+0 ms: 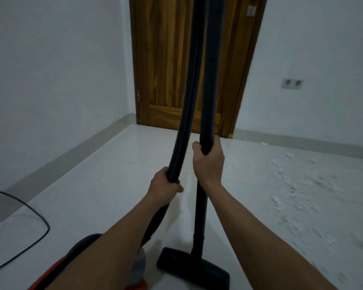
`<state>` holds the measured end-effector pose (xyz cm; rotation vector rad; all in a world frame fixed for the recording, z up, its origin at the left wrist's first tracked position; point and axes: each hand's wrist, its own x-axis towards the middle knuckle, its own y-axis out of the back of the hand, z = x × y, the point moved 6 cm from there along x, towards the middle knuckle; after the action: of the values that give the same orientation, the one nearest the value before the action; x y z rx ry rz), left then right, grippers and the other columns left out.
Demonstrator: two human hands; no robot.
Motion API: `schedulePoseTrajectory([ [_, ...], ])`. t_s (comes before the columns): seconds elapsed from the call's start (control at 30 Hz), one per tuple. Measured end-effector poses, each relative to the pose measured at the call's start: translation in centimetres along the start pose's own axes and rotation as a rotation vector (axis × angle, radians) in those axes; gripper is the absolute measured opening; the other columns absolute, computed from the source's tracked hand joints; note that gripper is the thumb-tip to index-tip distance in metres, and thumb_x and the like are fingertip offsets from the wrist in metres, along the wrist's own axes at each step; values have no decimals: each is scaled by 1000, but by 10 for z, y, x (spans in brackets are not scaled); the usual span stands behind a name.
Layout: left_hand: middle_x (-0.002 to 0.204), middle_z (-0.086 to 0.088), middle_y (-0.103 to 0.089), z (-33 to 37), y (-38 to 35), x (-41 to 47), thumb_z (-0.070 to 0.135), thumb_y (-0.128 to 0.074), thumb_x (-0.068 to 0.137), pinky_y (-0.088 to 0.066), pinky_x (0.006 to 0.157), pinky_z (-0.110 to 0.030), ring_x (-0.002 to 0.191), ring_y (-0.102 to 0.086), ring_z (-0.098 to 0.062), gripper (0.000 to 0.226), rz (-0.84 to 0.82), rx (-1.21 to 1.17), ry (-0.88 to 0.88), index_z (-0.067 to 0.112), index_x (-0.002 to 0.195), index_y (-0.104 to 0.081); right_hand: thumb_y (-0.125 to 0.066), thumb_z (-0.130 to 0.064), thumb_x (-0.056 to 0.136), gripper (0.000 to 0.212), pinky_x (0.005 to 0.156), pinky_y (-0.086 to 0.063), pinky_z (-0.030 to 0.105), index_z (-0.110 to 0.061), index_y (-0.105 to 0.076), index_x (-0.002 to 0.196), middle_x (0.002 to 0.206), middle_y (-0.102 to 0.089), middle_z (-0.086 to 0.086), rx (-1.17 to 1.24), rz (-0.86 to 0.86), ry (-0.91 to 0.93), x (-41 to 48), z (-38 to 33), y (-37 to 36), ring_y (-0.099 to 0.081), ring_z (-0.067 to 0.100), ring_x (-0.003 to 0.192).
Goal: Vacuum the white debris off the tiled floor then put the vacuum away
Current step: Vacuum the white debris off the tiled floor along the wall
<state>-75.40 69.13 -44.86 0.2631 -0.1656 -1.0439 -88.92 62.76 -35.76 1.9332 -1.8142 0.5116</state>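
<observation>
Black wand (205, 126), upright at frame centre, gripped in my right hand (208, 162) to steady it, ribbed hose (181, 147) clenched in my left hand (166, 185) to clear slack, floor head (193, 268) resting at lower centre, white debris (298, 185) strewn unvacuumed across right-side tiled floor (113, 185).

— Above the door (172, 65): tops of rigid tube (205, 80) and ribbed hose (184, 126) cut off by upper edge.
— Right of the door?
— Smeared white debris (302, 185), pieces indistinct. Near the door's left: vacuum body (76, 262) mostly hidden under forearm, cut by bottom edge.
</observation>
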Motion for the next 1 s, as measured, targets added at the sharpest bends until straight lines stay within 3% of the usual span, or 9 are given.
schedulePoseTrajectory([
  [0.13,86,-5,-68,38,7,20,-3,-79,74,-47,67,-25,77,-63,-17,34,-2,-53,-18,6,102,-62,-66,-17,94,13,60,-46,11,-19,-56,101,79,-55,-7,20,19,3,23,-31,11,-56,-1,72],
  [0.33,93,-6,-71,125,12,49,1,-84,74,-49,71,-25,87,-67,-19,40,-49,-127,-21,6,109,-66,-66,-19,94,12,59,-48,17,-17,-57,101,77,-56,-3,32,18,26,62,-102,29,-57,6,66],
  [0.43,97,-7,-71,188,17,64,4,-83,76,-53,76,-28,90,-68,-19,38,-80,-143,-26,6,111,-68,-67,-22,95,16,65,-51,17,-15,-58,107,82,-59,-2,36,-1,-13,89,-149,37,-61,11,75],
  [0.53,99,-10,-72,253,25,76,11,-79,82,-57,87,-40,95,-69,-24,30,-86,-148,-23,9,110,-68,-70,-23,94,20,70,-51,13,-18,-58,110,86,-60,-9,31,-25,-53,110,-196,42,-63,3,83],
  [0.6,98,-10,-72,297,30,82,10,-76,84,-57,85,-38,95,-68,-25,25,-79,-143,-8,9,108,-68,-73,-19,91,22,68,-49,8,-20,-57,107,85,-60,-11,13,-40,-64,122,-224,46,-62,-3,82],
  [0.77,103,-7,-70,401,43,83,12,-76,86,-49,70,-25,85,-64,-13,29,-91,-140,16,6,113,-66,-78,-22,88,31,63,-44,2,-22,-54,108,87,-60,-12,-5,-112,-287,139,-279,61,-59,-14,79],
  [0.9,100,-6,-67,476,60,79,7,-70,90,-52,81,-33,85,-61,-15,22,-132,-53,-35,4,111,-65,-78,-24,88,29,61,-45,4,-34,-53,98,86,-62,-15,6,-103,-403,146,-322,72,-60,-12,75],
  [1.0,91,0,-65,520,70,72,-3,-69,88,-53,87,-34,86,-61,-13,18,-214,1,-137,10,100,-64,-75,-27,90,23,60,-45,4,-31,-54,99,85,-62,-17,-19,-64,-489,150,-342,77,-60,-12,73],
])
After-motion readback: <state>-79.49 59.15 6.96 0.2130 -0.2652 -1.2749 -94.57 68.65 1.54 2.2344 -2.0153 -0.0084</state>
